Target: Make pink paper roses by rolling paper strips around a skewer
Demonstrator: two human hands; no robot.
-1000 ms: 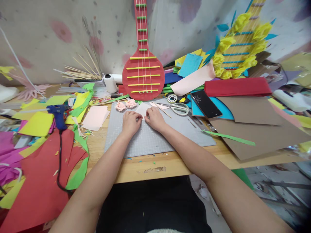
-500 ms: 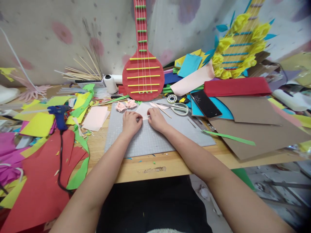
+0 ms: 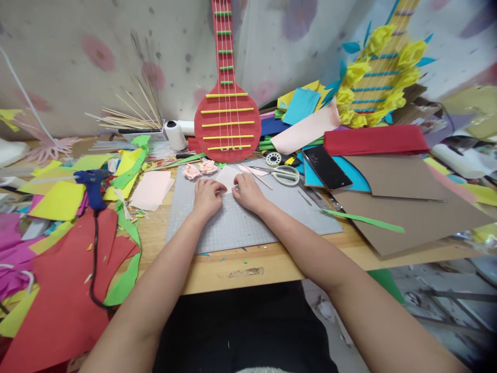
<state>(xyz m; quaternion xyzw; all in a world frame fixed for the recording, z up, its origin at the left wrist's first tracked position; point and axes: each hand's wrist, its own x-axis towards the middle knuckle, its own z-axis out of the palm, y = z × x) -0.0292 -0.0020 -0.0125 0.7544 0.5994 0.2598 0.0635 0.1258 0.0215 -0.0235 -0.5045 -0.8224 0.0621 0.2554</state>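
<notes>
Near the frame's centre, a pale sheet (image 3: 228, 175) sits between the left hand (image 3: 208, 198) and right hand (image 3: 247, 191) over a grey mat (image 3: 221, 233). Both hands touch its lower edges; whether either grip is clamped on it, I cannot tell. Scissors (image 3: 273, 171) lie right of centre.

The small pale paper (image 3: 228, 175) lies askew on the grey mat (image 3: 240, 228).

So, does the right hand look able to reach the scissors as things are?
Probably yes: the scissors lie close to the right hand, uncovered. A thin stick in between lies flat and should hardly block it; the hand would first leave the pale paper.
</notes>
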